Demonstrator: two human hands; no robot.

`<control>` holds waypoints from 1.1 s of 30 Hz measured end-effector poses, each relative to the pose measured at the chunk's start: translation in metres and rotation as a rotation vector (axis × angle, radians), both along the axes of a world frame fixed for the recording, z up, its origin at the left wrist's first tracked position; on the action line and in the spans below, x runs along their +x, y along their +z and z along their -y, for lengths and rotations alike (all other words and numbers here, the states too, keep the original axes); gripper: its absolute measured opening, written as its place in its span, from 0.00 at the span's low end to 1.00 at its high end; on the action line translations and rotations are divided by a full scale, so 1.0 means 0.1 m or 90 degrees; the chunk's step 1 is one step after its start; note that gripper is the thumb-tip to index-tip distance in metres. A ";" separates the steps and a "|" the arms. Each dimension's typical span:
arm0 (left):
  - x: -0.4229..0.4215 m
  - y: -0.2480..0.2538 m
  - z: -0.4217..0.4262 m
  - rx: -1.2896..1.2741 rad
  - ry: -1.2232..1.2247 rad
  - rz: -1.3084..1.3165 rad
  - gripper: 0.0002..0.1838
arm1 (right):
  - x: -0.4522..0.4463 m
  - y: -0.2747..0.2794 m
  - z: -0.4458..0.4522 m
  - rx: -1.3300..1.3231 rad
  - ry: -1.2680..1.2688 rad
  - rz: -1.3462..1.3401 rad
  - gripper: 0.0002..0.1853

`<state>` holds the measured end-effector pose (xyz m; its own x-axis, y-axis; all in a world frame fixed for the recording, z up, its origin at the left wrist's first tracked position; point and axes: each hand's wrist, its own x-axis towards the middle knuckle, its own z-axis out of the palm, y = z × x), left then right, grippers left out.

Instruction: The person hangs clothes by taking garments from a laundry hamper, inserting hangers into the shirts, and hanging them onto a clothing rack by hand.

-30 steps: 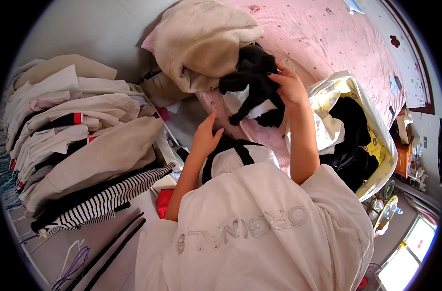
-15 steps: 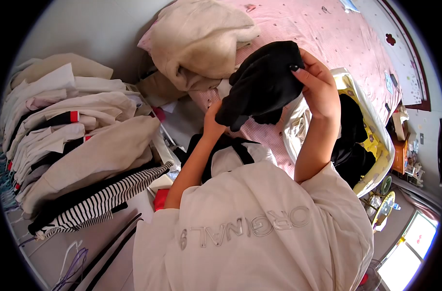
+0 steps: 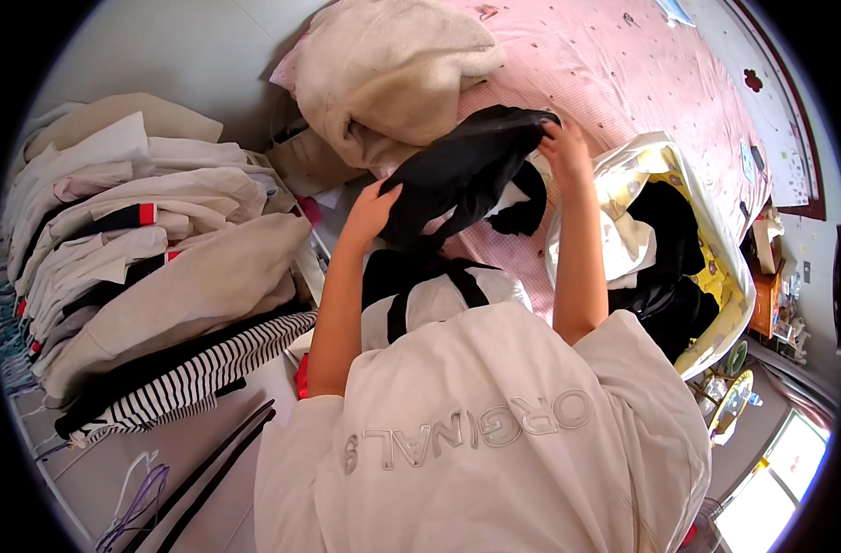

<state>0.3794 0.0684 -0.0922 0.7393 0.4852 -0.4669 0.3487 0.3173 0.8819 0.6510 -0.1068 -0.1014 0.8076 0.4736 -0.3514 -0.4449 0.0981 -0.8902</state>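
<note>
A black garment (image 3: 457, 175) is stretched between my two hands above the bed's near edge; its exact kind does not show. My left hand (image 3: 373, 210) grips its left end, thumb on top of the cloth. At the upper right end, my right hand (image 3: 565, 146) has its fingers closed on the edge. Below the cloth lies a smaller black and white item (image 3: 520, 205) on the pink bedding. Black and white clothing with a black strap (image 3: 465, 288) rests at my lap.
A beige fleece (image 3: 393, 74) lies on the pink bed (image 3: 586, 55). To the right stands a yellow-lined basket (image 3: 729, 276) holding black and white clothes. Several garments hang on a rack at left, a striped one (image 3: 208, 369) nearest. Loose hangers (image 3: 139, 498) are below.
The black garment has been lowered and spread wider. My left hand has moved left, and my right hand has come down slightly. The black and white item beneath shows more.
</note>
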 end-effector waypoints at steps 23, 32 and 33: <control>0.18 0.37 0.34 0.486 -0.194 -0.056 0.16 | -1.32 0.36 -0.35 -0.233 0.483 0.835 0.18; -0.01 -0.31 0.40 0.190 -0.025 0.171 0.36 | -1.05 0.72 -0.40 -0.209 0.355 0.745 0.13; -0.02 -0.36 0.40 0.228 -0.040 0.134 0.38 | -1.03 0.84 -0.40 -0.205 0.346 0.733 0.13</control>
<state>0.3772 0.0287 -0.1279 0.8339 0.5404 -0.1123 0.1577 -0.0383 0.9867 0.5479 -0.0667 -0.0171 0.4531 0.8559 0.2493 0.6658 -0.1389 -0.7331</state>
